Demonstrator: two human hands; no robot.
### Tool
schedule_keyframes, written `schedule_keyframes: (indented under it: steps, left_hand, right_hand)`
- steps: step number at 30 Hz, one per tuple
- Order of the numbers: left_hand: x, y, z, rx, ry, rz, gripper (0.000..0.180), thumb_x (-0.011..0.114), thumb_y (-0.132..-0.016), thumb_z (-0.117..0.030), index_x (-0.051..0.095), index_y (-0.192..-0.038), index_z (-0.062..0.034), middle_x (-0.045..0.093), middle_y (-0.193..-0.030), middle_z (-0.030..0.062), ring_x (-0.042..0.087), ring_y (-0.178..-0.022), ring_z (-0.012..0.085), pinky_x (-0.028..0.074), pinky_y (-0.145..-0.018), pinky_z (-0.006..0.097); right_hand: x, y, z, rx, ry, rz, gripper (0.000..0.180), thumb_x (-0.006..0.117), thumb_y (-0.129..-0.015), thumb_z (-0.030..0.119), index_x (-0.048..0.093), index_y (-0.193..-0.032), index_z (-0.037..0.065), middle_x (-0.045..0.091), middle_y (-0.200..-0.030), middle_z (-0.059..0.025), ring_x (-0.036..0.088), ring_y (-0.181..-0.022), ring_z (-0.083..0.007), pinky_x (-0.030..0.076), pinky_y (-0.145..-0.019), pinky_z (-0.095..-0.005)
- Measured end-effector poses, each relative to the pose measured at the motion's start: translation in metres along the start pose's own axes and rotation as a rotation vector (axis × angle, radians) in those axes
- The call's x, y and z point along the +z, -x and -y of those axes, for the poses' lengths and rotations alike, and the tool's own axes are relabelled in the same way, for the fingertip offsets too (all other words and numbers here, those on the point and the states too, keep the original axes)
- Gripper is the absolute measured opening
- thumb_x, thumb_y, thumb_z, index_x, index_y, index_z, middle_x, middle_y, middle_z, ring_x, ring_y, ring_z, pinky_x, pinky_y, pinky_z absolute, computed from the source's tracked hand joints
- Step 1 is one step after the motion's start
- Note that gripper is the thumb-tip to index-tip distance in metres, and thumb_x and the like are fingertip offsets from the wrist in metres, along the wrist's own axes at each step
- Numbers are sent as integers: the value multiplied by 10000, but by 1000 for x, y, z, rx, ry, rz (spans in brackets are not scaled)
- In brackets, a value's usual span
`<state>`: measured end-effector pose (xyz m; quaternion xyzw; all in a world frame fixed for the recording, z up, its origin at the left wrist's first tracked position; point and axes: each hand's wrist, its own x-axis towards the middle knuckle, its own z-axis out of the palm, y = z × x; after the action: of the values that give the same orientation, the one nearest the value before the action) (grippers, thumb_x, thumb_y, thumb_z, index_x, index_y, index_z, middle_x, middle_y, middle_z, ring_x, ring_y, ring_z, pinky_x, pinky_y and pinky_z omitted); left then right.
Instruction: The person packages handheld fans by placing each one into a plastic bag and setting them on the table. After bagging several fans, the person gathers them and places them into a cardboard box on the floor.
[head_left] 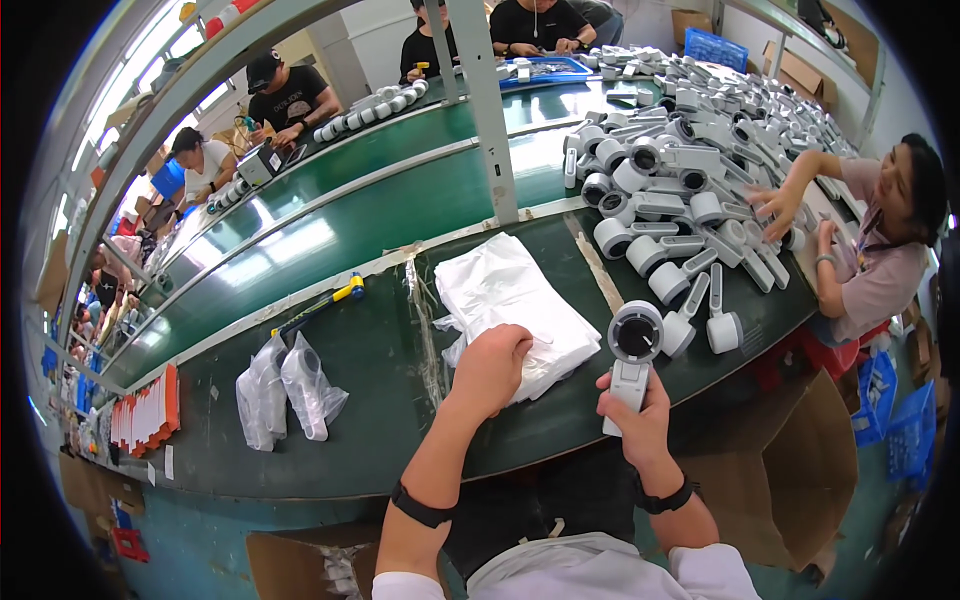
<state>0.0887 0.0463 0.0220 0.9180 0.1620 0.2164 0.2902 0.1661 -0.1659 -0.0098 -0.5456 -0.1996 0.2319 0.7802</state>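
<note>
My right hand (637, 412) is wrapped round the handle of a white and grey handheld fan (636, 332), its round head pointing up with the dark face toward me. Curled over a stack of thin white plastic bags (515, 290), my left hand (492, 368) has its fingertips pinched together at the top bag; the exact grip is partly hidden. To the left, two bagged fans (312, 388) lie side by side on the dark green table (380, 440). A large heap of loose fans (690, 190) spreads over the table at the right.
A yellow and black hammer-like tool (335, 300) lies toward the table's far left. Orange-edged cards (146, 412) stand at the left end. An open cardboard box (790, 470) is below right, another (300, 560) below left. A co-worker (880, 230) reaches into the heap; a metal post (490, 120) rises ahead.
</note>
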Motion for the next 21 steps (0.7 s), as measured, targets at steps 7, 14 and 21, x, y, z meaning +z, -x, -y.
schedule_keyframes:
  steps: [7,14,21]
  left_hand:
    - [-9,1,-6,-204,481,-151,134,645,-903,-80,672,-995,14,673,-782,101,587,-660,128,471,-617,275]
    - [-14,14,-12,-184,483,-34,128,637,-905,-53,673,-1008,14,680,-839,65,614,-783,104,490,-711,248]
    - [-15,19,-3,-169,446,-30,177,622,-862,-12,677,-1030,4,686,-892,85,638,-788,139,503,-727,261]
  right_hand:
    - [33,-5,6,62,49,6,264,715,-794,12,599,-1031,6,655,-890,-53,607,-725,-95,499,-646,-245]
    - [20,17,21,197,102,195,247,673,-835,34,592,-1064,-12,671,-879,-87,621,-659,-120,496,-603,-259]
    - [-10,31,17,362,179,432,406,668,-854,47,559,-1238,-23,687,-941,-109,634,-705,-122,506,-601,-271]
